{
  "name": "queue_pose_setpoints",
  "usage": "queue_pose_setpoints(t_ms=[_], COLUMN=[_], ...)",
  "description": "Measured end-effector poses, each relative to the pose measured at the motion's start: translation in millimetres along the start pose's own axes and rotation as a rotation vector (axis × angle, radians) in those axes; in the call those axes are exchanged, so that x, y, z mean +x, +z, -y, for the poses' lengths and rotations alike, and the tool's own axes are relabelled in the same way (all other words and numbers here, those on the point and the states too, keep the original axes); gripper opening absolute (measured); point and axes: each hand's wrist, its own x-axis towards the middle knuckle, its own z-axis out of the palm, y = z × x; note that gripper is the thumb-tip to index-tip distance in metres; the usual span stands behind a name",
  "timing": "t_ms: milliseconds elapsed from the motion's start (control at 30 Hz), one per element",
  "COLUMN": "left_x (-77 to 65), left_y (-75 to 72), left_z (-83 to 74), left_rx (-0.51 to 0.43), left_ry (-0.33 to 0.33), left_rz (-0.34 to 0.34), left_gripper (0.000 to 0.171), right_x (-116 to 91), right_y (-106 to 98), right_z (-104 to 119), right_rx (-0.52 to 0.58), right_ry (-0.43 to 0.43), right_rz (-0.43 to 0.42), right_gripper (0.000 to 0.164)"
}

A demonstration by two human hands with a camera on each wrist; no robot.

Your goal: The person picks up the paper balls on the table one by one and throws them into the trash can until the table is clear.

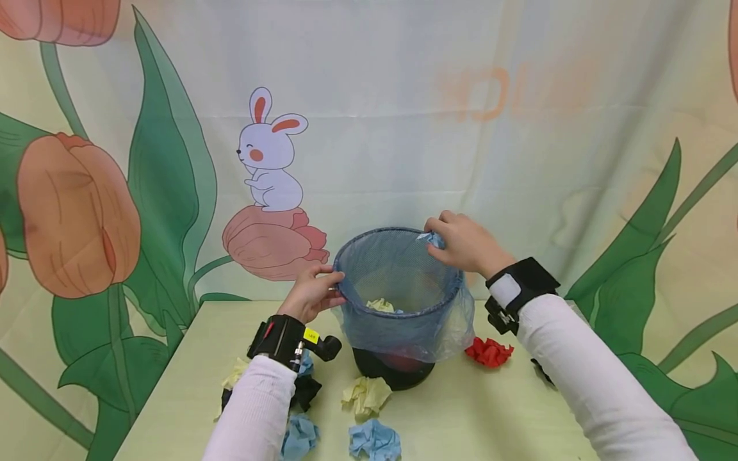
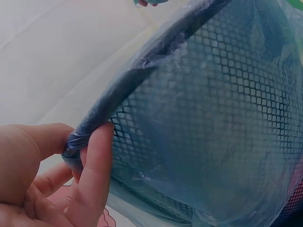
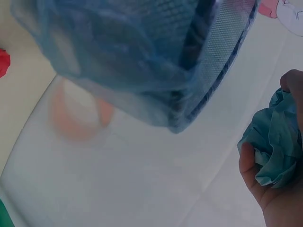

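Note:
A dark mesh trash bin [image 1: 392, 378], lined with a translucent blue plastic bag [image 1: 403, 336] folded over its rim, stands on the table. My left hand [image 1: 311, 293] pinches the bin's left rim, thumb and fingers on either side of it in the left wrist view. Over the back right part of the rim, my right hand [image 1: 464, 242] holds a crumpled blue paper ball [image 3: 273, 142], curled round it. Inside the bin lies a crumpled yellow paper ball [image 1: 380, 305] with a bit of blue beside it.
On the pale table [image 1: 461, 422], a yellow paper ball [image 1: 367, 396] and a blue one [image 1: 375, 440] lie in front of the bin. A red paper ball [image 1: 489, 353] sits to its right. Several more balls lie partly behind the left forearm. A printed curtain [image 1: 369, 128] hangs behind.

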Motion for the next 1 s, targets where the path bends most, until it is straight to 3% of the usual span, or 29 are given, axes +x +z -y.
queue_pose_setpoints(t_ms=[367,1000], left_x=[-0.6,-0.3], left_y=[-0.7,-1.2], left_z=[1.3,0.9], left_rx=[-0.026,-0.011], left_ry=[0.016,0.015], left_rz=[0.007,0.012], left_gripper=[0.039,0.040], right_x=[8.0,10.1], right_y=[3.2,6.2], right_z=[21.8,29.8], right_rx=[0.005,0.064], right_ry=[-0.041,-0.049], right_rz=[0.039,0.009], right_gripper=[0.027,0.037])
